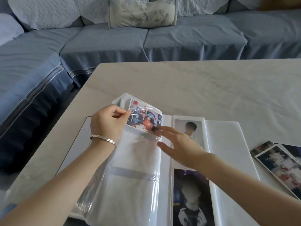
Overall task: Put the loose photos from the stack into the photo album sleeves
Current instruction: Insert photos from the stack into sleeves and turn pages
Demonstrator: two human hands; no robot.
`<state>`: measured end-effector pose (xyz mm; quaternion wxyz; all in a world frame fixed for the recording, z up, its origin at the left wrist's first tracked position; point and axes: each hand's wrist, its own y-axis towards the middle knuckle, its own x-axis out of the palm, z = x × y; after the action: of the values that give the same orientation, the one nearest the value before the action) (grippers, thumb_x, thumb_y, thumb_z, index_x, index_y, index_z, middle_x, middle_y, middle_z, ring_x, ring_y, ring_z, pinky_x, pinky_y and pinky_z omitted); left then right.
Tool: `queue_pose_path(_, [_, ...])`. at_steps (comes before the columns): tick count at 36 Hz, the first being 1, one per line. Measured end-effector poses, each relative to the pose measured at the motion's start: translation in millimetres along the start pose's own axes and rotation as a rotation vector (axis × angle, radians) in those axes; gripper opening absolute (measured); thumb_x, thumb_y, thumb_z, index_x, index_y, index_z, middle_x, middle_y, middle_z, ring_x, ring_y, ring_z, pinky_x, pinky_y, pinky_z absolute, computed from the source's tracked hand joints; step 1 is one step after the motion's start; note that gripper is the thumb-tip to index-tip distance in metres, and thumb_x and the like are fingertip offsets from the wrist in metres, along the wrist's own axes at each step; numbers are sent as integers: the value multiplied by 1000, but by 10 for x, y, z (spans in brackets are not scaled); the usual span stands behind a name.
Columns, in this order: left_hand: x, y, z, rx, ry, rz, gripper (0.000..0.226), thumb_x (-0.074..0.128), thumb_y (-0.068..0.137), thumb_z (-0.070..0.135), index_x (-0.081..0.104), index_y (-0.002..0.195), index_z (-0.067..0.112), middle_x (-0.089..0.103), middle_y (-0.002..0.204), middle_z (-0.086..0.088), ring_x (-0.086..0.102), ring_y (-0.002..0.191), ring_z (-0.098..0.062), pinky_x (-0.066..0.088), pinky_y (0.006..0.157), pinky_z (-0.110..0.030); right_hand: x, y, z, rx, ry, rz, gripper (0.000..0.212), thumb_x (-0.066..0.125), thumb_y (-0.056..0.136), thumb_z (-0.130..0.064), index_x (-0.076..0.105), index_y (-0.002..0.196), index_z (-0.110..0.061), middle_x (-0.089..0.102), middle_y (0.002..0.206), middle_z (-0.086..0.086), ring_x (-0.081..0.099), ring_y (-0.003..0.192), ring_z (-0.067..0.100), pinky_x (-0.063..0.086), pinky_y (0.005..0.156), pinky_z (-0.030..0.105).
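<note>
Marble-look pale table [211,88] fills the middle of the frame, with a blue-covered sofa [104,41] and a cushion [141,12] across the top. The photo album [228,144] lies open at lower centre, its spine running from the bottom edge upward. A glossy, clear-sleeved page [135,160] arches up; the colour photo [143,118] sits crosswise in its top pocket. The left hand [105,123] pinches the film. The right hand [180,144] is flat, fingertips at the photo's lower right corner. The loose stack [283,163] lies at right.
</note>
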<state>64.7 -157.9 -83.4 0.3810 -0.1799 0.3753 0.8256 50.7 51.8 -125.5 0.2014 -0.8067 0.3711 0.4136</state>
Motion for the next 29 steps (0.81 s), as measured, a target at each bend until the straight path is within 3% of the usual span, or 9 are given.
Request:
queue_pose_path(3, [-7,51,-9,-44,0,-54,16,79,72,18,66,62,18,57,56,17,58,56,-2,42,54,-17,-27,80,22,37,-24,-46,52,41,96,-46,30,144,-32,22,153,-15,46,123,15,33,103,28])
queue_pose_path(6, [-14,89,-83,-137,-13,-107,23,78,71,19,59,62,27,59,57,19,57,55,2,42,53,-17,-16,168,35,45,-61,-97,58,36,96,-48,16,148,-31,8,156,-15,30,137,14,29,108,33])
queue_pose_path(10, [4,71,-235,-336,47,-216,33,75,75,11,60,103,19,61,63,11,60,72,-16,42,67,-25,62,233,42,29,-117,-155,61,34,97,-47,10,150,-28,-2,157,-15,4,143,7,18,113,33])
queue_pose_path(13, [63,-60,-254,-137,317,-310,52,63,79,-3,50,128,9,62,102,-9,53,107,-29,42,90,-35,118,225,70,22,-94,-145,62,35,98,-45,8,150,-25,-6,156,-16,-6,142,1,12,114,28])
queue_pose_path(16, [166,-220,-164,246,274,-485,45,60,85,-1,52,130,4,47,139,-11,40,131,-24,26,109,-32,120,171,106,26,-40,-125,60,39,98,-42,12,150,-27,-3,155,-21,12,140,3,17,109,22])
queue_pose_path(19, [274,-368,-169,351,267,-816,50,41,99,24,26,146,23,4,150,13,5,141,-6,2,114,-22,109,63,167,56,-6,-110,54,42,97,-38,22,147,-29,6,154,-23,40,127,12,25,100,20])
queue_pose_path(22, [313,-404,-268,257,461,-927,55,25,99,46,2,148,36,-14,152,15,-11,143,-6,-7,114,-24,90,-89,285,70,15,-87,47,43,97,-32,33,143,-31,13,153,-22,23,137,3,15,108,17])
queue_pose_path(26, [342,-375,-148,72,561,-929,56,19,99,48,1,149,32,-7,158,5,-7,144,-9,-4,115,-29,13,-381,468,34,10,-3,40,47,96,-26,45,137,-25,26,149,-18,11,133,-10,-1,98,-5])
queue_pose_path(29, [431,-431,101,-9,681,-864,57,21,98,42,7,149,21,3,157,-11,2,145,-23,1,116,-37,-106,-656,597,64,9,17,35,50,95,-27,51,131,-29,25,147,-20,8,134,-12,7,108,5])
